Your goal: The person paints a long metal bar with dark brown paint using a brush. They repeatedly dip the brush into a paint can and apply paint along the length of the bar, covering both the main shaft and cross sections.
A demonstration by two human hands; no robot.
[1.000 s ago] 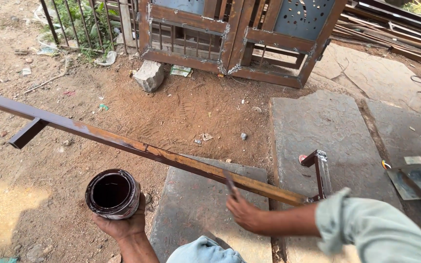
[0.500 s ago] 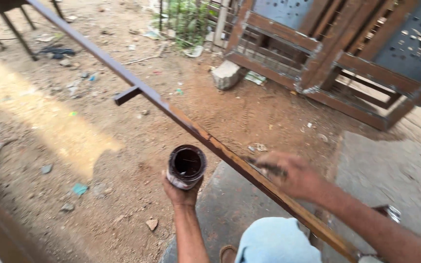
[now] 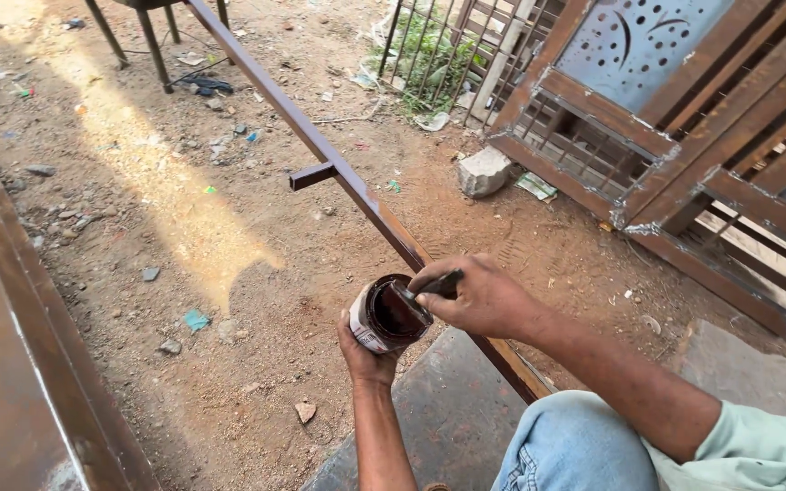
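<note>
Two hands work together: the left hand (image 3: 367,356) cups a small paint tin (image 3: 386,315) from below, while the right hand (image 3: 479,295) grips a paintbrush (image 3: 425,293) dipped into it, beside the long brown metal rail (image 3: 338,173) over dirt ground (image 3: 184,273).

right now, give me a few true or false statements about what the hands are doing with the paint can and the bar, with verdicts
1. The left hand holds the paint can from below. True.
2. The right hand holds a brush with its bristles at the can's mouth. True.
3. The can holds white paint. False: the paint is dark brown.
4. The brush is stroking the long metal bar. False: it is at the can, not on the bar.
5. The bar has a short stub sticking out to one side. True.
6. A stone block sits on top of the bar. False: it lies on the dirt by the metal gate frame.
</note>
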